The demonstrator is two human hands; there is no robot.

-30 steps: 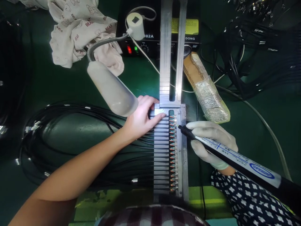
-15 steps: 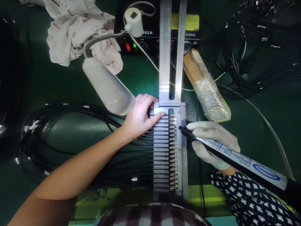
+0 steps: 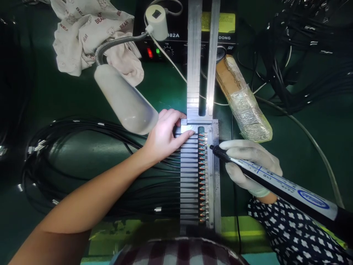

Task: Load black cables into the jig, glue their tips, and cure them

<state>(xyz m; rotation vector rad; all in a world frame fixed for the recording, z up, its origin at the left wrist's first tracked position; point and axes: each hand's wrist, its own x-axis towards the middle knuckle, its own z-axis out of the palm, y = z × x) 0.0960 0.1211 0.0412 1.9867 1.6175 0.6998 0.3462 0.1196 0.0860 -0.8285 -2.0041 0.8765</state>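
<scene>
A: Step in hand?
B: Apparently tool placement: right hand (image 3: 257, 155) grasps pen-like tool (image 3: 275, 184), tip over the jig's right side; left hand (image 3: 161, 135) lies on the far-left corner of that jig (image 3: 209, 184), grip uncertain.
A: Next?
B: Presumably steady tip control.

The metal fixture (image 3: 211, 184) lies lengthwise, running away from the wearer, its slatted left section and screwed right rail parallel. A slotted metal frame (image 3: 193, 62) adjoins its far end and extends beyond. Black cables (image 3: 114, 129) loop at left and enter the slats individually, side by side. Their ends (image 3: 202, 182) form a single row beside the rail, exposing orange and green conductors and bright metal parts. The pen-shaped tool (image 3: 286, 188), black-tipped with a pale, blue-marked label and black rear section, is inclined, its tip directed at the rail's far portion; contact cannot be determined.
</scene>
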